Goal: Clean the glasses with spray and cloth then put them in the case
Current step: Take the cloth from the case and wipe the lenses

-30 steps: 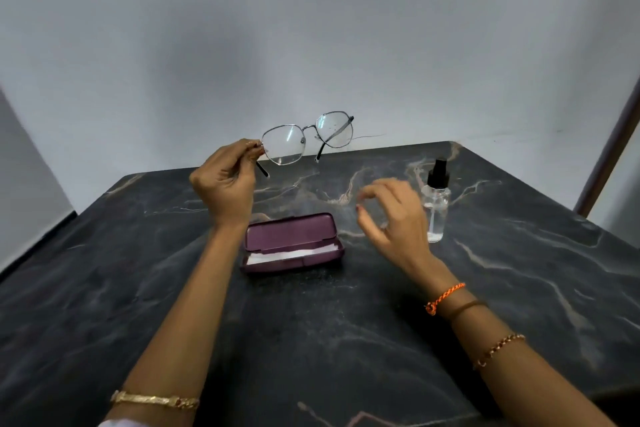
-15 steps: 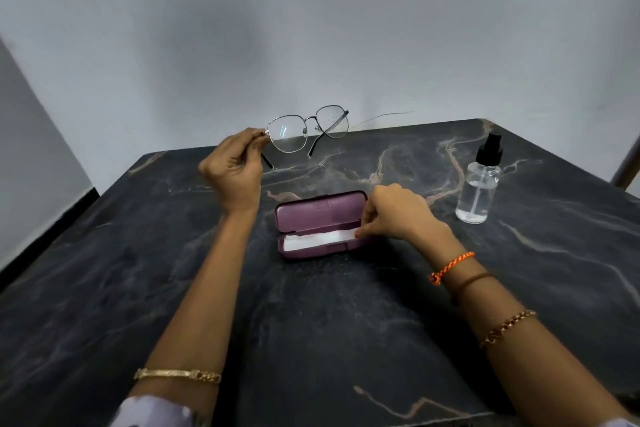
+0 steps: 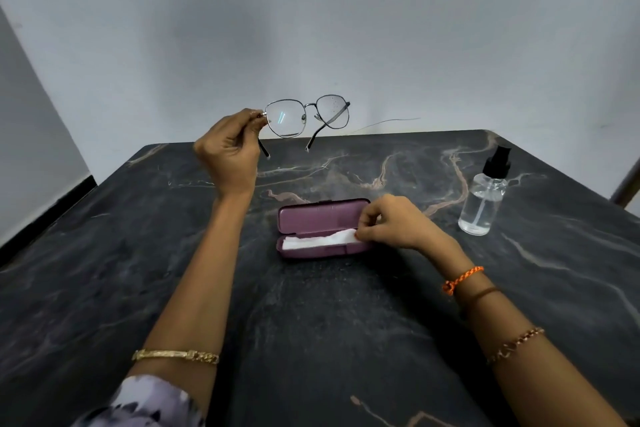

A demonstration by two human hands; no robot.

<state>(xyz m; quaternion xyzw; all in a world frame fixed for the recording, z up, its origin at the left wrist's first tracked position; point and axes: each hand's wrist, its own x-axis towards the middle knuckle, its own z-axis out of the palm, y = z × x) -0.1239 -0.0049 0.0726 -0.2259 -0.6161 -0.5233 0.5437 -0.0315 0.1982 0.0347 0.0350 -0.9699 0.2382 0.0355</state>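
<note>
Thin metal-framed glasses [image 3: 306, 116] hang in the air above the table's far edge, temples unfolded, droplets on the right lens. My left hand [image 3: 230, 149] pinches them at the left hinge. A purple case [image 3: 317, 218] lies open in the middle of the table with a white cloth [image 3: 317, 241] inside. My right hand [image 3: 394, 224] rests at the case's right end, fingertips pinching the cloth's right end. A clear spray bottle [image 3: 485, 199] with a black nozzle stands upright to the right, apart from both hands.
The dark marble table [image 3: 311, 340] runs to a grey wall behind. A brown post [image 3: 628, 184] stands off the table's right edge. Bracelets sit on both wrists.
My right hand dropped from mid-air near the bottle onto the case's right end and took hold of the cloth. The left hand keeps the glasses raised.
</note>
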